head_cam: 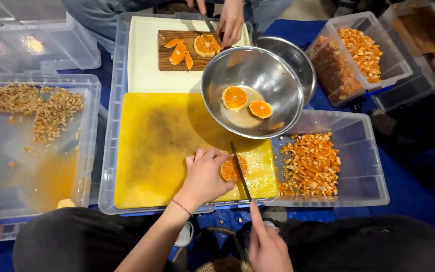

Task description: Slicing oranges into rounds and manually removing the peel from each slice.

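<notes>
Low centre, left hand pins an uncut orange half, right hand gripping the knife; two halves wait in the bowl, chopped peel fills the right bin.

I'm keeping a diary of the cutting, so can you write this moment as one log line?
left hand: steadies orange half on yellow board | right hand: holds knife, blade on orange | steel bowl: two halves
</notes>
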